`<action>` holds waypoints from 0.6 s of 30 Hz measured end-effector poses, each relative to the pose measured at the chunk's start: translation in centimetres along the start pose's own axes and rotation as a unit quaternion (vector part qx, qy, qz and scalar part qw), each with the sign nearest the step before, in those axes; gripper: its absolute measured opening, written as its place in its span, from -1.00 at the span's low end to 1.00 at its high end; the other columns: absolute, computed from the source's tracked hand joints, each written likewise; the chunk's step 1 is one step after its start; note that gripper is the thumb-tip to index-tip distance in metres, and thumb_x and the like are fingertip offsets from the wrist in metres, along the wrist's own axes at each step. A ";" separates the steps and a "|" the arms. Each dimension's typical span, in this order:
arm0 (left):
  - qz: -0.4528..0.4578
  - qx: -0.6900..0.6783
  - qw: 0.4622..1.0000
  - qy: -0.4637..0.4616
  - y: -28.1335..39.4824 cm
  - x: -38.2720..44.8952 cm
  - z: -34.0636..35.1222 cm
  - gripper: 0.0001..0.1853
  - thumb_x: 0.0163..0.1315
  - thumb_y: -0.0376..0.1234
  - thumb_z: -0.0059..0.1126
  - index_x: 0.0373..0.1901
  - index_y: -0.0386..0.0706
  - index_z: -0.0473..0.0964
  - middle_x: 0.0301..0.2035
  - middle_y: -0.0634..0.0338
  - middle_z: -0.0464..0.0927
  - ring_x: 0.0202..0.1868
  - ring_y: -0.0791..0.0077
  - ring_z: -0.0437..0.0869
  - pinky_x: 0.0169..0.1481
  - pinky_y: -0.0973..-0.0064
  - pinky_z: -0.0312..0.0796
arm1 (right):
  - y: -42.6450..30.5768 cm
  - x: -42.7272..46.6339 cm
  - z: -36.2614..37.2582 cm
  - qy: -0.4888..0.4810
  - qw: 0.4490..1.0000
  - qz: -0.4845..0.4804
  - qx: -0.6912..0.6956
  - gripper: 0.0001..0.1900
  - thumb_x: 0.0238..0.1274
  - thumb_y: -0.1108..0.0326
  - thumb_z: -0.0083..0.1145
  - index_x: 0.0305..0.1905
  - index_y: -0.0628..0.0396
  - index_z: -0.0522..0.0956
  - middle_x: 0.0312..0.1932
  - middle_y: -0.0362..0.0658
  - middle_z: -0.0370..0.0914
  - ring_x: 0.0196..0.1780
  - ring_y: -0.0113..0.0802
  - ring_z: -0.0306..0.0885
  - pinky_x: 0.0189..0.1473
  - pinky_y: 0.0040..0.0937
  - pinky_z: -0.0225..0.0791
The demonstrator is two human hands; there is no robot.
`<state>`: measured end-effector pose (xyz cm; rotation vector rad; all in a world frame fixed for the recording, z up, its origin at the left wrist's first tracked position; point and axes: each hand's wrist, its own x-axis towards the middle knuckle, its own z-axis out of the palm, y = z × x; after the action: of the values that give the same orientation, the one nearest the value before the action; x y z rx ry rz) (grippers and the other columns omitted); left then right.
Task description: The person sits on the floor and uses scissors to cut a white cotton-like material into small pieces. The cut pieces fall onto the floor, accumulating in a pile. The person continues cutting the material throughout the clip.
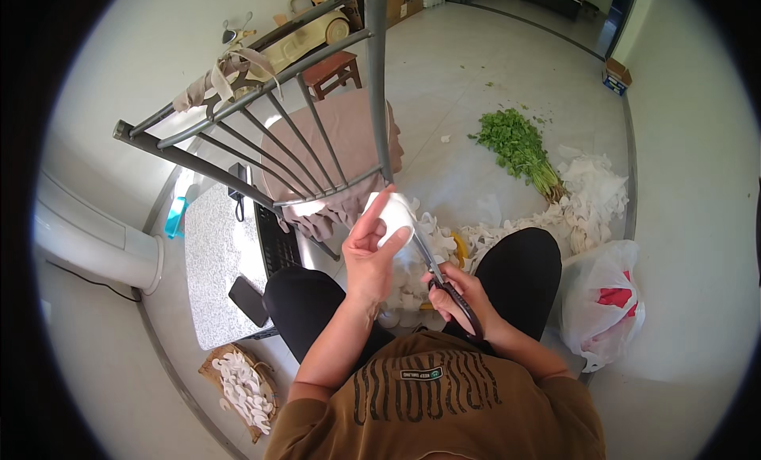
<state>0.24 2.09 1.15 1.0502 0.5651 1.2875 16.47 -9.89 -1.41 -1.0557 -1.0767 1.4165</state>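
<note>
A small curved white piece of soft material (397,215) is held between the thumb and fingers of my left hand (370,249), above my lap. My right hand (461,293) grips scissors with dark handles (456,302), their blades pointing up beside the white piece. Whether the blades touch it, I cannot tell. Below and beyond my hands, many white scraps (505,229) lie on the floor between my knees and off to the right. A basket of white curved pieces (242,388) sits on the floor at the lower left.
A metal-backed chair (333,133) with a cloth-covered seat stands ahead. To the left, a phone (248,301) lies on a speckled board (220,264) beside a black crate. Leafy greens (514,142) lie on the floor ahead right; a plastic bag (600,317) is near my right knee.
</note>
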 end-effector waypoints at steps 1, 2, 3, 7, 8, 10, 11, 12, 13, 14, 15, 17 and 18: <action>0.002 -0.013 1.000 0.013 -0.1 -0.2 0.5 -0.24 0.23 -0.76 0.28 0.51 -0.28 0.42 0.52 0.16 0.40 -0.05 0.75 0.46 0.26 0.68 0.43 | 0.2 0.0 0.4 0.006 1.000 -0.007 0.016 -0.63 0.52 0.14 0.36 0.16 0.13 0.54 -0.44 -0.37 0.46 -0.51 -0.67 0.32 -0.47 -0.57 0.16; 0.003 -0.026 0.999 0.026 -0.2 -0.4 1.0 -0.23 0.22 -0.77 0.28 0.52 -0.29 0.41 0.53 0.14 0.40 -0.05 0.75 0.47 0.26 0.67 0.44 | 0.3 0.0 0.7 0.010 1.000 -0.002 0.015 -0.62 0.53 0.12 0.35 0.17 0.13 0.52 -0.43 -0.34 0.47 -0.50 -0.65 0.33 -0.46 -0.56 0.17; 0.005 -0.039 0.998 0.038 -0.2 -0.6 1.4 -0.22 0.21 -0.78 0.27 0.52 -0.29 0.41 0.53 0.12 0.39 -0.04 0.74 0.48 0.25 0.66 0.45 | 0.4 0.0 1.0 0.013 1.000 0.000 0.027 -0.62 0.53 0.12 0.34 0.18 0.13 0.51 -0.44 -0.34 0.46 -0.50 -0.64 0.33 -0.46 -0.56 0.17; 0.039 -0.033 0.998 0.046 -0.8 -1.0 0.9 -0.21 0.21 -0.80 0.25 0.53 -0.30 0.39 0.54 0.06 0.37 0.06 0.70 0.57 0.27 0.62 0.49 | 0.1 0.1 1.5 0.010 0.998 0.008 0.060 -0.61 0.57 0.09 0.28 0.19 0.14 0.48 -0.46 -0.31 0.41 -0.51 -0.60 0.31 -0.43 -0.56 0.19; 0.039 -0.035 0.998 0.048 -0.6 -1.1 1.0 -0.22 0.21 -0.80 0.24 0.53 -0.30 0.39 0.54 0.06 0.37 0.08 0.69 0.58 0.28 0.61 0.49 | -0.2 0.1 1.5 0.005 0.998 0.008 0.056 -0.60 0.59 0.07 0.26 0.17 0.17 0.47 -0.45 -0.30 0.41 -0.49 -0.60 0.31 -0.41 -0.56 0.21; 0.040 -0.038 0.997 0.048 -0.6 -1.3 1.1 -0.22 0.22 -0.80 0.24 0.53 -0.29 0.40 0.54 0.06 0.37 0.12 0.67 0.60 0.30 0.60 0.49 | -0.3 0.0 1.5 0.001 0.999 0.006 0.052 -0.60 0.59 0.07 0.25 0.17 0.17 0.47 -0.45 -0.30 0.41 -0.49 -0.60 0.30 -0.41 -0.56 0.21; 0.041 -0.039 0.997 0.047 -0.8 -1.4 0.9 -0.22 0.22 -0.80 0.23 0.53 -0.29 0.40 0.54 0.05 0.37 0.14 0.66 0.61 0.30 0.59 0.49 | -0.1 0.1 1.4 0.004 0.999 0.004 0.054 -0.62 0.58 0.10 0.28 0.17 0.15 0.48 -0.46 -0.31 0.42 -0.51 -0.60 0.30 -0.44 -0.55 0.18; 0.042 -0.040 0.997 0.046 -0.9 -1.4 0.8 -0.22 0.22 -0.80 0.23 0.52 -0.29 0.40 0.54 0.05 0.36 0.16 0.65 0.62 0.31 0.59 0.49 | 0.1 0.1 1.4 0.006 0.998 0.003 0.055 -0.63 0.56 0.13 0.30 0.18 0.14 0.49 -0.47 -0.33 0.43 -0.53 -0.61 0.30 -0.46 -0.54 0.16; 0.038 -0.049 0.997 0.050 -0.9 -1.4 0.9 -0.23 0.22 -0.80 0.24 0.52 -0.28 0.40 0.54 0.05 0.36 0.15 0.65 0.61 0.31 0.59 0.49 | 0.1 0.0 1.4 0.002 0.999 0.001 0.052 -0.63 0.56 0.12 0.30 0.17 0.14 0.49 -0.47 -0.32 0.43 -0.53 -0.61 0.30 -0.46 -0.54 0.15; 0.035 -0.058 0.996 0.054 -0.9 -1.4 1.1 -0.23 0.23 -0.79 0.24 0.52 -0.28 0.41 0.54 0.06 0.36 0.14 0.65 0.61 0.31 0.59 0.49 | 0.0 0.0 1.4 -0.001 0.999 -0.001 0.050 -0.63 0.56 0.12 0.31 0.17 0.14 0.49 -0.46 -0.32 0.43 -0.53 -0.61 0.30 -0.47 -0.54 0.15; 0.031 -0.066 0.996 0.058 -0.8 -1.4 1.2 -0.23 0.23 -0.79 0.24 0.52 -0.27 0.41 0.54 0.06 0.36 0.14 0.66 0.60 0.31 0.59 0.48 | 0.1 -0.1 1.3 -0.004 0.999 -0.002 0.047 -0.63 0.56 0.12 0.31 0.17 0.14 0.49 -0.46 -0.32 0.43 -0.53 -0.61 0.29 -0.47 -0.54 0.15; 0.031 -0.075 0.995 0.054 -0.7 -1.4 1.2 -0.23 0.24 -0.78 0.24 0.53 -0.25 0.40 0.55 0.07 0.36 0.15 0.65 0.60 0.32 0.57 0.48 | 0.2 -0.2 1.3 -0.005 0.999 -0.005 0.040 -0.63 0.56 0.11 0.31 0.17 0.14 0.50 -0.46 -0.33 0.43 -0.53 -0.61 0.29 -0.47 -0.54 0.15; 0.032 -0.079 0.995 0.053 -0.7 -1.4 1.2 -0.23 0.25 -0.78 0.24 0.54 -0.24 0.40 0.55 0.07 0.36 0.16 0.64 0.59 0.33 0.56 0.48 | 0.3 -0.2 1.3 -0.007 0.999 -0.006 0.037 -0.62 0.55 0.11 0.31 0.16 0.14 0.50 -0.46 -0.33 0.44 -0.53 -0.61 0.29 -0.47 -0.55 0.14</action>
<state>1.22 0.39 0.82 0.8775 0.5043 1.4270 15.14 -10.21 -1.43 -0.9877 -1.0308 1.4448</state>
